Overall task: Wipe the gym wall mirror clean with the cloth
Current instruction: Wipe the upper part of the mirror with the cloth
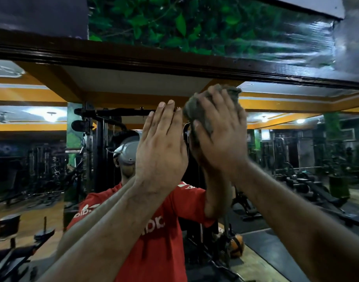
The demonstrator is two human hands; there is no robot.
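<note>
The right hand (219,137) clutches a bunched grey cloth (207,110), pressing it against the mirror (52,159) just under the dark wooden frame (134,55). Beside it the left hand (162,147) lies flat on the glass, fingers straight — meeting its own reflection.

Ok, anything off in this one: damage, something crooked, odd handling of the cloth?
Nothing stands out. The right hand presses the bunched grey cloth to the mirror just below its dark frame; the left hand lies flat on the glass. No cracks visible.
</note>
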